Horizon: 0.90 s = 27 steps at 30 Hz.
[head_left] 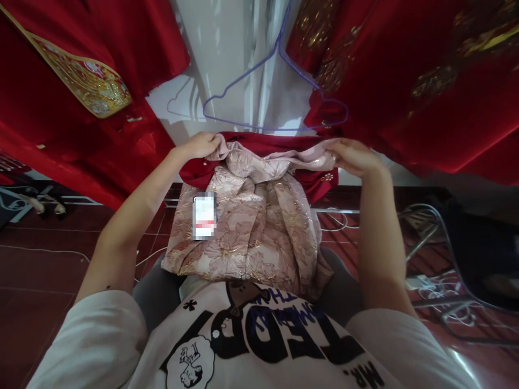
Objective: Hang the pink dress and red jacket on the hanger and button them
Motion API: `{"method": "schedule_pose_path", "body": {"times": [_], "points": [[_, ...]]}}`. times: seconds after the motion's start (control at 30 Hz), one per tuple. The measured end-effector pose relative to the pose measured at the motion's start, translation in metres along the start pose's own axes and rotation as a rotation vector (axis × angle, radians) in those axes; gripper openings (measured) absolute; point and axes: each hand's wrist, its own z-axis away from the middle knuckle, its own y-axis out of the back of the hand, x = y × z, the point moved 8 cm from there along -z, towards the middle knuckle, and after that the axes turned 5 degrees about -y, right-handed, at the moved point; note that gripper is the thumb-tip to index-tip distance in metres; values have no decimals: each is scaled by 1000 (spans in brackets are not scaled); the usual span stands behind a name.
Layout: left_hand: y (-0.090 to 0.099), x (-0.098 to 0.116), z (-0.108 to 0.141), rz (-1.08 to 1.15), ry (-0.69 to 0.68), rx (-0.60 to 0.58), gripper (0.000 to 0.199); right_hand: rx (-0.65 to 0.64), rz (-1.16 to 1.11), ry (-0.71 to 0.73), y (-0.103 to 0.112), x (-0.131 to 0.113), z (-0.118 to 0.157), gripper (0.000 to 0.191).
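Observation:
A pink brocade dress (243, 232) with a gold floral pattern lies across my lap. My left hand (203, 145) pinches the left end of its top edge, and my right hand (354, 156) grips the right end, so the band is stretched between them. Two rounded cups show in the middle of this edge. Red cloth (320, 183) with a small flower-shaped ornament shows behind and under the dress top. On the left part of the skirt rests a phone (204, 217) with a lit, blurred screen.
Just beyond my hands hangs a purple hanger (275, 129) with nothing on it. Red garments with gold decoration hang at the left (154, 32) and right (405, 124). A metal-framed chair (440, 216) and tangled white cables (441, 292) are at the right on the tiled floor.

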Motion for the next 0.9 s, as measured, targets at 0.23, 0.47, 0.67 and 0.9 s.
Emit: {"method": "schedule_pose_path", "body": {"times": [0.23,0.47,0.67,0.9], "points": [[-4,101,-30,-205,-389,158,42,-259,233,16,-8,-21,32,53],[-33,104,-40,-207,-373,92,41,-224,432,-5,7,-22,40,37],[-29,110,-16,-202,-424,105,40,52,200,-38,27,-29,40,20],[-23,122,6,-204,-401,84,38,377,-126,54,51,-4,7,15]]}}
